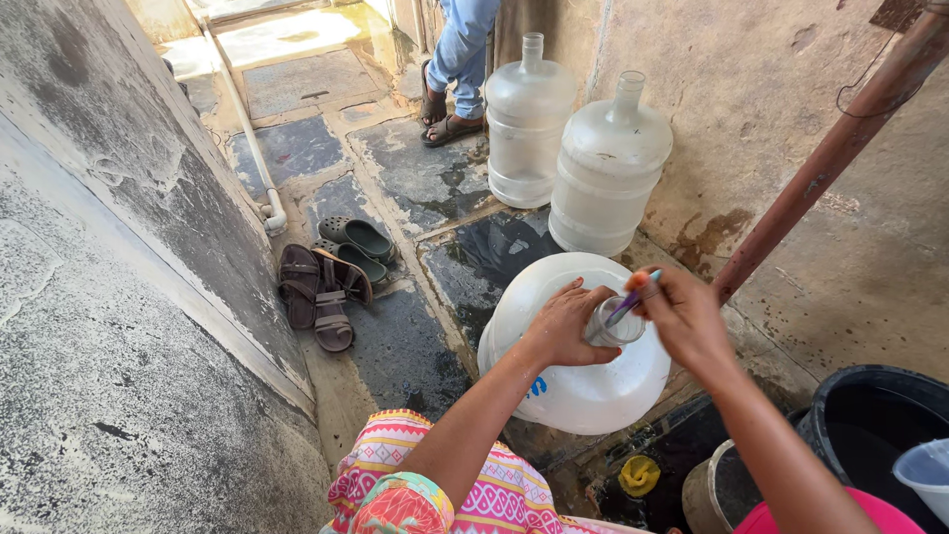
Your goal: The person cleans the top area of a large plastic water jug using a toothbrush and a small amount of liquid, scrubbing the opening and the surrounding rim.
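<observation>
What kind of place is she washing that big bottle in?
Probably an outdoor washing corner beside a house. The stone floor is wet, big water jugs stand by a rough wall, sandals lie nearby, and a black tub holds water.

Sandals [316, 292] left of jug [573, 376]

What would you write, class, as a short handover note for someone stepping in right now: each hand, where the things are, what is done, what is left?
Left hand: fingers wrapped around the neck of the large white water jug, steadying it.
Right hand: holds a thin purple-and-blue tool, its tip at the jug mouth.
Things: the jug stands on the wet stone floor; two more water jugs stand by the wall, uncapped. A black bucket is at the right.
Done: jug gripped, tool at the mouth.
Left: whether the mouth is open cannot be told; the other jugs are untouched.
</observation>
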